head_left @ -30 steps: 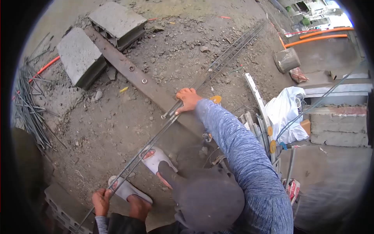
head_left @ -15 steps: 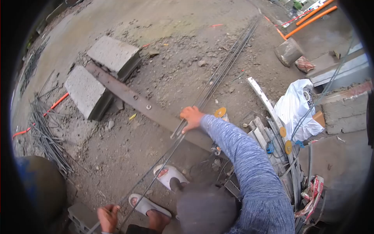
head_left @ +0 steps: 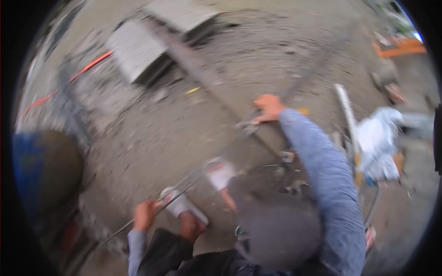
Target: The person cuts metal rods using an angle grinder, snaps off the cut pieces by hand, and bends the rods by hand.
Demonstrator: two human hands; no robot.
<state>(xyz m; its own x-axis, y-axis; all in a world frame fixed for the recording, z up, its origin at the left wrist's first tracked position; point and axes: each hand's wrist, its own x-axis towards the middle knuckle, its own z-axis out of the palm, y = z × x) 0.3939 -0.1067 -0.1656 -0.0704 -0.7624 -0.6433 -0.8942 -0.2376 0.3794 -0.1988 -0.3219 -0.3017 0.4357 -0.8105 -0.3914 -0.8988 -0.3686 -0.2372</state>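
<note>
Thin steel rods (head_left: 182, 191) run diagonally from the lower left past both hands toward the upper right. My left hand (head_left: 145, 215) is closed around a rod near its lower part, in front of the sandals (head_left: 220, 172). Farther up, my right hand (head_left: 269, 108) has its fingers bent over the rods where they cross a long brown plank (head_left: 195, 66). Motion blur hides how many rods lie under the right fingers. A rounded dark grey shape (head_left: 281, 232) covers part of the lower middle.
Two concrete blocks (head_left: 138, 50) sit at the plank's far end. To the right are a white sack (head_left: 378, 138) and a pale metal bar (head_left: 346, 108). A large round container with blue marks (head_left: 50, 170) stands at left. Orange tubing (head_left: 92, 64) lies beyond it.
The view has shifted, so the blocks and plank now appear higher and the scene is blurred. My left hand appears higher in view and still holds a rod; my right hand remains at the plank.
</note>
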